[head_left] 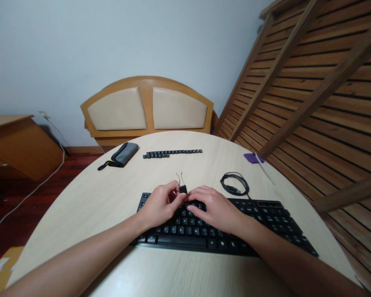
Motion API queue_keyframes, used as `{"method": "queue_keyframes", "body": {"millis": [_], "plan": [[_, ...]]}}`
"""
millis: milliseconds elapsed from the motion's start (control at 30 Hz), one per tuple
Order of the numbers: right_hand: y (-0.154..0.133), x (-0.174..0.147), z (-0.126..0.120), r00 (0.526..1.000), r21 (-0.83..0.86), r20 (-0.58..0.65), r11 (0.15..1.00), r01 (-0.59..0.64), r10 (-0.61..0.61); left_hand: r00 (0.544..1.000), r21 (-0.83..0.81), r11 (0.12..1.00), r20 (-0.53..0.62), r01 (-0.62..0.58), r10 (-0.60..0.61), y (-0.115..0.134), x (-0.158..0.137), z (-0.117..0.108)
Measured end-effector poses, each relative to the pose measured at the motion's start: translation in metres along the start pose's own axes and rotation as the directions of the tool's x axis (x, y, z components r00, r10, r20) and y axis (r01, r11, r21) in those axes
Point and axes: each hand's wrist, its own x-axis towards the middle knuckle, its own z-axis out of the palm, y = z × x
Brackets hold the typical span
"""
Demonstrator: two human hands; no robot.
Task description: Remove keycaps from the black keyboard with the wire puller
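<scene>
A black keyboard (pixel 188 243) lies across the table in front of me, its front edge toward me. My left hand (pixel 162 204) pinches a wire keycap puller (pixel 182 189) by its black handle, above the upper rows of keys. The puller's two bent wires point away from me. Beside it, my right hand (pixel 214 208) rests over the keyboard's middle, fingers stretched and thumb apart. Its fingertips come close to the puller's handle; whether they touch it I cannot tell. The keys under both hands are partly hidden.
Loose black keycaps (pixel 173 153) form two rows at the far side of the round table (pixel 80 214). A grey zip pouch (pixel 123 154) lies left of them. The coiled cable (pixel 234 184) sits behind the keyboard. At right are a purple cloth (pixel 253 158) and a thin stick (pixel 264 168).
</scene>
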Motion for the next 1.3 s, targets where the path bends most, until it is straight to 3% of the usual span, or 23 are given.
{"method": "queue_keyframes", "body": {"millis": [167,267,500,700,900,1067,1300], "plan": [[-0.0006,0.0005,0.0045,0.999,0.015,-0.014,0.999,-0.046,0.047,0.99,-0.331,0.933,0.05,0.141,-0.132,-0.0052,0.0077,0.0022],[-0.0005,0.0013,0.0054,0.998,0.031,-0.019,0.998,-0.059,0.059,0.984,-0.441,0.88,0.065,0.175,-0.164,-0.0068,0.0104,0.0035],[-0.0006,0.002,0.0014,0.996,0.139,-0.018,0.987,-0.084,0.088,0.996,-0.386,0.918,0.024,0.09,-0.088,-0.0055,0.0068,0.0039],[0.0025,0.0014,0.001,0.978,0.296,-0.01,0.935,-0.197,0.209,0.993,-0.402,0.91,-0.004,0.104,-0.115,-0.0048,0.0084,0.0026],[0.0028,0.0013,-0.0007,0.98,0.448,0.007,0.875,-0.181,0.199,0.994,-0.435,0.894,0.01,0.104,-0.111,-0.006,0.0081,0.0043],[0.0037,0.0008,0.0003,0.989,0.439,-0.023,0.89,-0.124,0.148,0.995,-0.44,0.893,0.02,0.094,-0.095,-0.006,0.0078,0.0039],[0.0037,0.0016,-0.0001,0.999,0.219,-0.031,0.976,-0.016,0.023,0.995,-0.398,0.912,0.005,0.096,-0.103,-0.0047,0.0097,0.0034]]}}
